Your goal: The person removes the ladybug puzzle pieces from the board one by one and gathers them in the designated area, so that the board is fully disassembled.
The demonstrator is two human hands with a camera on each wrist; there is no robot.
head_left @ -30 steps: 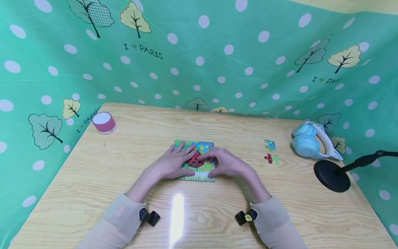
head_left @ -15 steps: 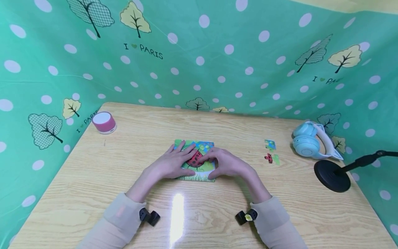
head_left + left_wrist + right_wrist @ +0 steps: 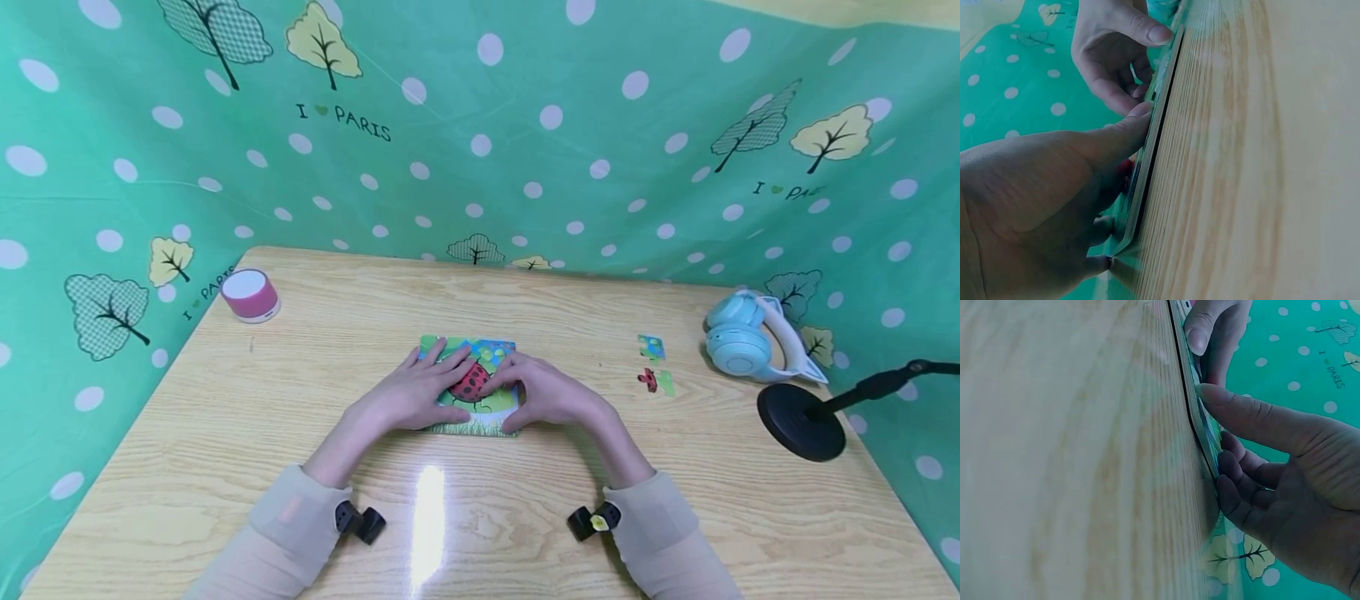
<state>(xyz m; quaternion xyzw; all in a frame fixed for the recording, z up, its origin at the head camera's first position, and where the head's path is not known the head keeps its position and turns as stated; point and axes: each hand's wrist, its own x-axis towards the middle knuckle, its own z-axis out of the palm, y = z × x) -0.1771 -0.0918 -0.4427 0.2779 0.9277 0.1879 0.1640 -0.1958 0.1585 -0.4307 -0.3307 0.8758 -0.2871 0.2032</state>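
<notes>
A flat jigsaw puzzle (image 3: 480, 427) with a red ladybug picture lies at the middle of the table. Across its left side rests my left hand (image 3: 416, 396), fingers spread and straight. My right hand (image 3: 551, 393) arches over the right side with bent fingers and holds it there; the index finger reaches the ladybug and the thumb is at the near right corner. In the right wrist view, the curled fingers (image 3: 1235, 481) meet the puzzle's edge. The palm hides part of the puzzle, so any single piece under it cannot be made out.
Several loose puzzle pieces (image 3: 651, 348) lie to the right on the wooden table (image 3: 480, 533). Blue headphones (image 3: 742, 346) and a black round stand base (image 3: 801, 422) are farther right. A pink cylinder speaker (image 3: 251, 297) stands at the back left, before a green dotted curtain (image 3: 450, 183).
</notes>
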